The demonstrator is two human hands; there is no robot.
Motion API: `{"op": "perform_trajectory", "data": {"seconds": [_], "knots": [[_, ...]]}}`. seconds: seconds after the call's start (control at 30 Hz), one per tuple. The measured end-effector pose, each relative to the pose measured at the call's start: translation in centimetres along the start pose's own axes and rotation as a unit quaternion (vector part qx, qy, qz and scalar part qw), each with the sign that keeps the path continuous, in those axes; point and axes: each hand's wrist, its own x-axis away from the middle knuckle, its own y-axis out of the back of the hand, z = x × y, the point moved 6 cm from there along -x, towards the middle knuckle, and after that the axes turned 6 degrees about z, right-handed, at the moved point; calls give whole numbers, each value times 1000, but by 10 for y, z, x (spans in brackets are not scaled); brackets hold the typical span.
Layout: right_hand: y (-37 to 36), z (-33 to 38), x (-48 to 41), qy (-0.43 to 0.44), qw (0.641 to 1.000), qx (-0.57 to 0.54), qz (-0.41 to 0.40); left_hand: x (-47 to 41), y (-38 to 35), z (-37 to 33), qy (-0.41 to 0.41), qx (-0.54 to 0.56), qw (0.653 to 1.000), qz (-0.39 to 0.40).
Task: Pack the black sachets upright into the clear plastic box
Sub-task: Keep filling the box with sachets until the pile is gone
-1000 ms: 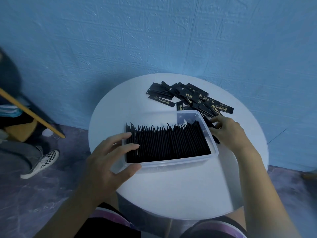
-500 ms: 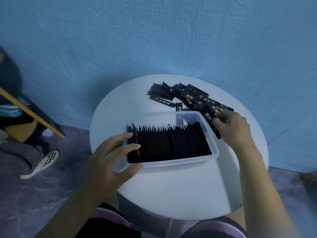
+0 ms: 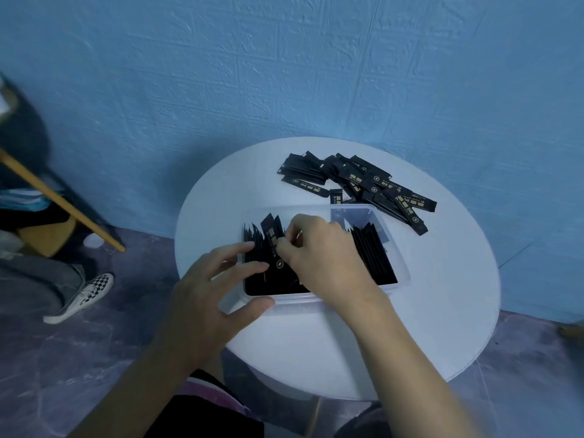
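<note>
The clear plastic box (image 3: 402, 260) sits near the middle of the round white desk (image 3: 442, 305). A row of black sachets (image 3: 373, 257) stands on edge inside it, leaning a little. The right hand (image 3: 319, 260) reaches over the box's left part, fingers curled, pinching 1 gold-printed sachet (image 3: 271, 233) that is tilted among the upright ones. The left hand (image 3: 211, 298) is spread at the box's near-left corner. Its thumb presses the near wall and its fingers touch the left rim (whether they also touch the sachets there, I cannot tell). A loose pile of sachets (image 3: 363, 181) lies flat on the desk just behind the box. On the floor to the left is another person's checkered shoe (image 3: 83, 295), and a blue textured wall (image 3: 284, 74) rises behind the desk.
</note>
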Motion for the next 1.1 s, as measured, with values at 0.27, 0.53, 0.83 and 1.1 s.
{"op": "perform_trajectory", "data": {"seconds": [0.27, 0.53, 0.83, 1.1], "knots": [[-14, -1, -2, -9, 977, -173, 122, 0, 1, 1, -8, -8, 1000, 9], [-19, -6, -19, -7, 944, -264, 197, 0, 2, 0, -15, -7, 1000, 11], [-15, 3, -30, 28, 936, -227, 266, 1, 2, 2, -11, -9, 1000, 10], [-16, 3, -30, 25, 931, -251, 265, 0, 1, 0, -26, -29, 999, 6]]}}
